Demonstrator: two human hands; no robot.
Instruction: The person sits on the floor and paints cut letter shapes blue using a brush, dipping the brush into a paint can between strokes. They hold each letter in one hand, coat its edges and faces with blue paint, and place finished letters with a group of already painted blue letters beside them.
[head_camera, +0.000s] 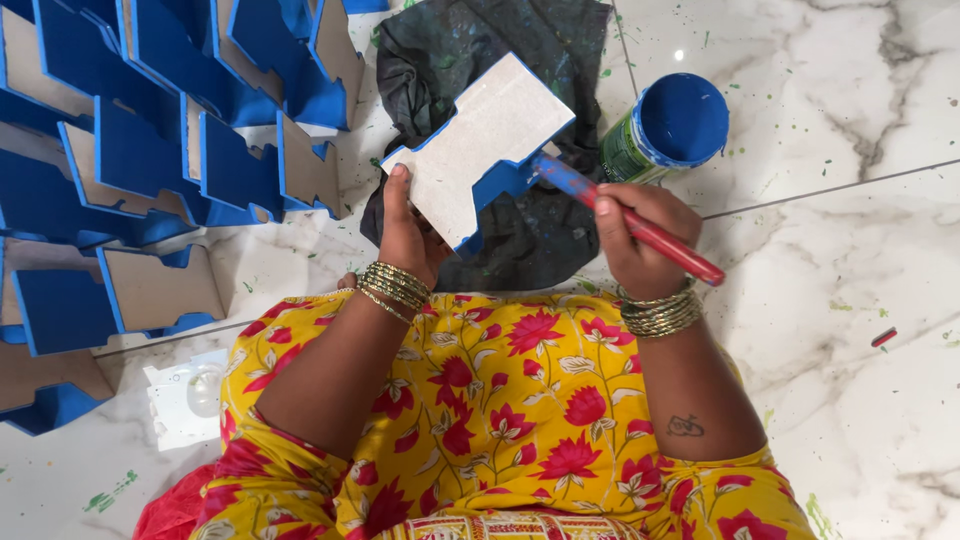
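Head view, board: left hand (408, 235) grips cut board (480, 150) by lower edge; stiff, light (wet blue rim above grip).
Brush: right hand (640, 235) closed on red paintbrush (640, 225) mid-handle.

To my left I see a stack of notched cardboard pieces with blue-painted faces and edges (150, 150), leaning against one another across the white marble floor (850, 330). A crumpled dark cloth smeared with paint (470, 40) lies on that floor ahead of me. Green paint specks dot the marble, with a larger green smear (108, 493) near the bottom left. A clear plastic blister package (190, 395) rests beside the yellow floral fabric (500, 400). A small red scrap (883, 337) lies far right.
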